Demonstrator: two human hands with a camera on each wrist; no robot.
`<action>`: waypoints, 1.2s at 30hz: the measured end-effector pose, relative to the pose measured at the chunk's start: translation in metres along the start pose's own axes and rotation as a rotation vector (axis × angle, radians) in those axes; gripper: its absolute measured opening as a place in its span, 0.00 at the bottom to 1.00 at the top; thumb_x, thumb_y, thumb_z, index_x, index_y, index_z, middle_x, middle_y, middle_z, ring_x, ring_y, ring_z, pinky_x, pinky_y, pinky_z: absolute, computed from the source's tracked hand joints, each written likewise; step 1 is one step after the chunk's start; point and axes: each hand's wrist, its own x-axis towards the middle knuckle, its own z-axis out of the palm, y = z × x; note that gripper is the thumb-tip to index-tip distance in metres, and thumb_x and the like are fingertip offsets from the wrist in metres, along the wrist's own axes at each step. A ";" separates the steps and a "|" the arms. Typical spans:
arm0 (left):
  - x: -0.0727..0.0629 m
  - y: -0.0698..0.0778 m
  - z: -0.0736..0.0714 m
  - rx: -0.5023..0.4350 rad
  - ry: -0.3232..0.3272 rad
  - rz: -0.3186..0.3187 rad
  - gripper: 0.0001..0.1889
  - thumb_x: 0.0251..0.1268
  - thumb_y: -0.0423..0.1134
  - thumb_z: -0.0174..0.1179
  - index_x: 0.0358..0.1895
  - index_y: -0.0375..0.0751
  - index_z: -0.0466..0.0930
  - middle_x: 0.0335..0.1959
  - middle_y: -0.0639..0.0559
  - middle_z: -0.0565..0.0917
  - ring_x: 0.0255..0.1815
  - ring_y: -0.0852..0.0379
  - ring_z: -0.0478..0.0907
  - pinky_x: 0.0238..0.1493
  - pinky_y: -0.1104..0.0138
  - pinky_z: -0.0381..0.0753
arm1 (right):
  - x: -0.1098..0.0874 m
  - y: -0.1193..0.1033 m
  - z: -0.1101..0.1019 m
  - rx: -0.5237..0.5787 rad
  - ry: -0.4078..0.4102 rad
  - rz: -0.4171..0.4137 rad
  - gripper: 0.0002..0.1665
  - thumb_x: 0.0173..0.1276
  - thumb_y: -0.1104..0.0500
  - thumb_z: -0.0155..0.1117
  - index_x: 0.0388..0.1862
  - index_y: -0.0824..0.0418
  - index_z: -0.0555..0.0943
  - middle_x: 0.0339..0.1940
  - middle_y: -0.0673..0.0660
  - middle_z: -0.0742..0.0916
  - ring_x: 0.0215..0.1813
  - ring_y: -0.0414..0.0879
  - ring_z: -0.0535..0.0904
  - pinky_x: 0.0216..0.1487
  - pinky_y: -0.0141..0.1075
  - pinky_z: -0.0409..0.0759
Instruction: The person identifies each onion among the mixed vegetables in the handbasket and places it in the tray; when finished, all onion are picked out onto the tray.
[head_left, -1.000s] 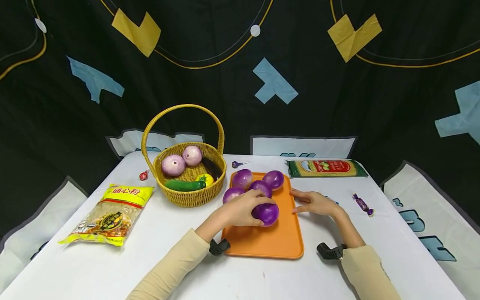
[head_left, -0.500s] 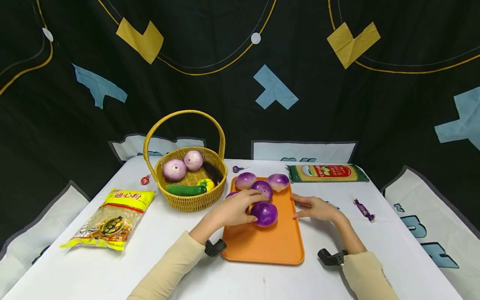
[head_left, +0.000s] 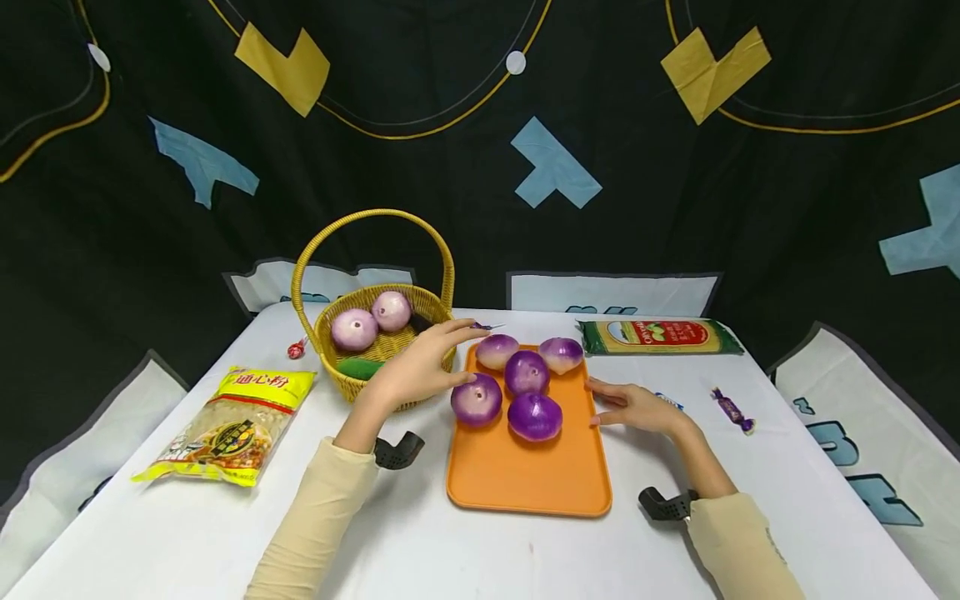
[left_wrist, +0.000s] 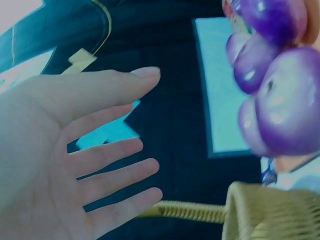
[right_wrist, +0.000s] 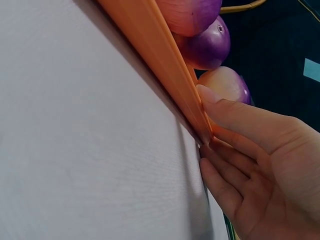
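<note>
Several round purple onions [head_left: 535,417] lie grouped on the far half of an orange tray [head_left: 528,487]. My left hand [head_left: 417,367] hovers between the basket and the tray with nothing in it; its fingers are spread and fairly straight in the left wrist view. Its thumb tip appears close to the leftmost onion [head_left: 477,400] in the head view. At the tray's right edge, my right hand [head_left: 637,407] rests its thumb and fingertips against the rim, as the right wrist view also shows. Part of the basket's contents is hidden behind the left hand.
A wicker basket [head_left: 347,385] with a tall handle holds two pale purple onions [head_left: 355,329] and a green cucumber [head_left: 360,368]. Around lie a yellow pasta bag [head_left: 228,429], a green noodle pack [head_left: 663,337], a red lollipop [head_left: 297,349] and a purple wrapped candy [head_left: 733,410].
My left hand has let go of the nearest onion and moved left and away from me toward the basket. The onion stays on the tray. My right hand keeps its place at the rim.
</note>
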 end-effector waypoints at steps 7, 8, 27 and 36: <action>-0.013 -0.012 -0.028 -0.050 0.115 -0.036 0.32 0.58 0.41 0.69 0.67 0.45 0.71 0.67 0.44 0.70 0.69 0.46 0.63 0.67 0.50 0.64 | -0.001 0.000 -0.001 0.009 0.000 0.015 0.43 0.65 0.50 0.67 0.73 0.64 0.62 0.72 0.61 0.67 0.73 0.61 0.59 0.70 0.57 0.54; -0.014 -0.015 -0.032 -0.057 0.124 -0.036 0.32 0.58 0.41 0.69 0.67 0.44 0.71 0.66 0.46 0.71 0.69 0.46 0.63 0.67 0.51 0.65 | 0.000 0.000 -0.001 0.007 -0.001 0.017 0.43 0.65 0.50 0.67 0.73 0.64 0.62 0.72 0.61 0.66 0.73 0.61 0.59 0.70 0.56 0.55; 0.008 -0.087 -0.080 0.092 -0.180 -0.236 0.28 0.59 0.39 0.66 0.63 0.38 0.73 0.56 0.36 0.78 0.57 0.38 0.72 0.60 0.44 0.69 | -0.004 0.001 -0.004 0.001 0.016 -0.009 0.43 0.65 0.50 0.67 0.73 0.64 0.62 0.72 0.61 0.68 0.73 0.63 0.57 0.70 0.60 0.54; 0.019 -0.129 -0.083 0.162 -0.446 -0.408 0.33 0.60 0.40 0.63 0.67 0.31 0.66 0.66 0.29 0.66 0.67 0.32 0.61 0.67 0.42 0.59 | -0.003 0.003 -0.001 -0.009 0.017 -0.019 0.43 0.65 0.49 0.67 0.73 0.64 0.62 0.71 0.62 0.68 0.72 0.63 0.58 0.70 0.59 0.55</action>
